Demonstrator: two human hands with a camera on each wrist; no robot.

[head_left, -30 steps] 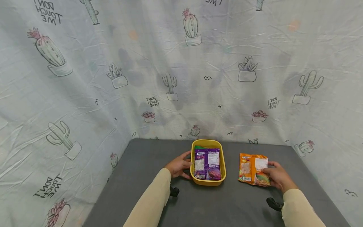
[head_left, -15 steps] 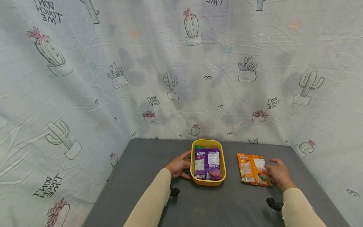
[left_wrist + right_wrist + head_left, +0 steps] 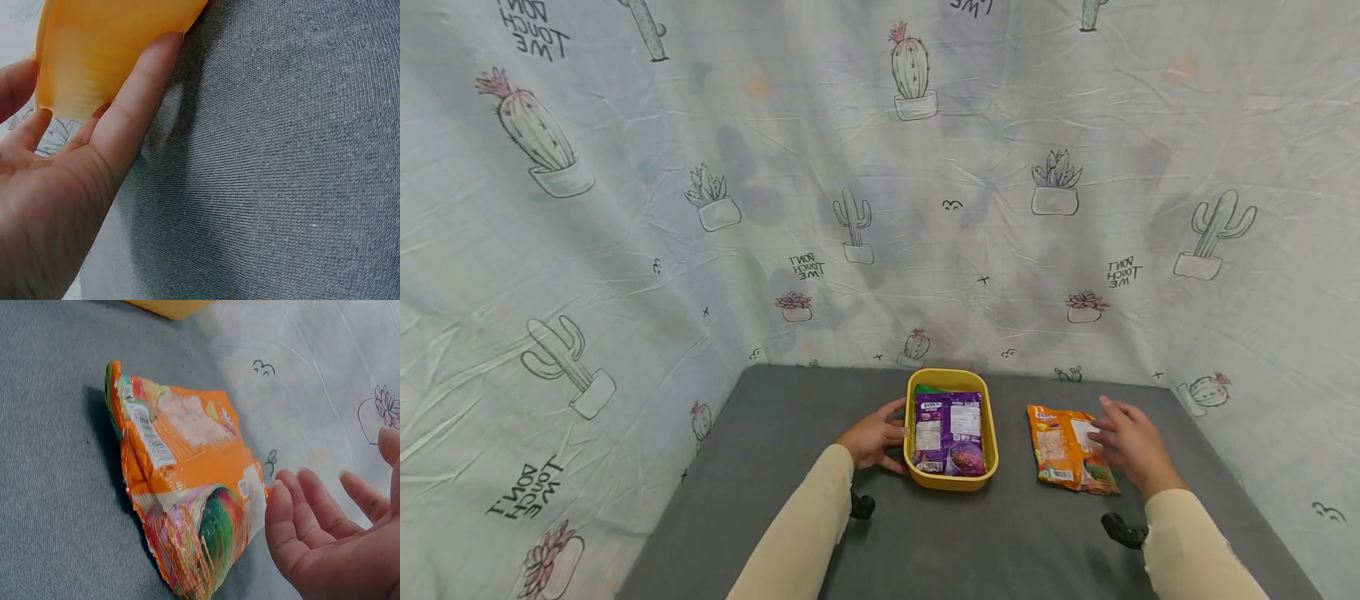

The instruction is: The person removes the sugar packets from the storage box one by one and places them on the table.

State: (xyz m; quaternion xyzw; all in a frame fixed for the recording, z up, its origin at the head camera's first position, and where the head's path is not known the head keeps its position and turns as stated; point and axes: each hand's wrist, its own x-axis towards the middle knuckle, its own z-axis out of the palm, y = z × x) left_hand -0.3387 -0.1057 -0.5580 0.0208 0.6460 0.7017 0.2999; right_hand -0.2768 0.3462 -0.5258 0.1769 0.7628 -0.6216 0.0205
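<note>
A yellow tray (image 3: 951, 483) holds a purple packet (image 3: 950, 433), with a bit of green packet (image 3: 927, 389) showing behind it. The left hand (image 3: 872, 437) touches the tray's left side; in the left wrist view the fingers of the left hand (image 3: 69, 175) are spread along the yellow wall (image 3: 94, 62). An orange packet (image 3: 1070, 448) lies flat to the right of the tray. Over its right edge is the right hand (image 3: 1135, 446), fingers relaxed. The right wrist view has the orange packet (image 3: 187, 481) beside the right hand (image 3: 344, 537), which holds nothing.
A dark grey cloth surface (image 3: 940, 550) lies under everything. Behind and at both sides hangs a pale curtain (image 3: 895, 167) with cactus drawings. Black straps or mounts (image 3: 862, 506) show under both wrists.
The right hand has let go of the orange packet and risen a little away from it. The packet has turned slightly and shifted a little left. The left hand and tray have stayed put.
</note>
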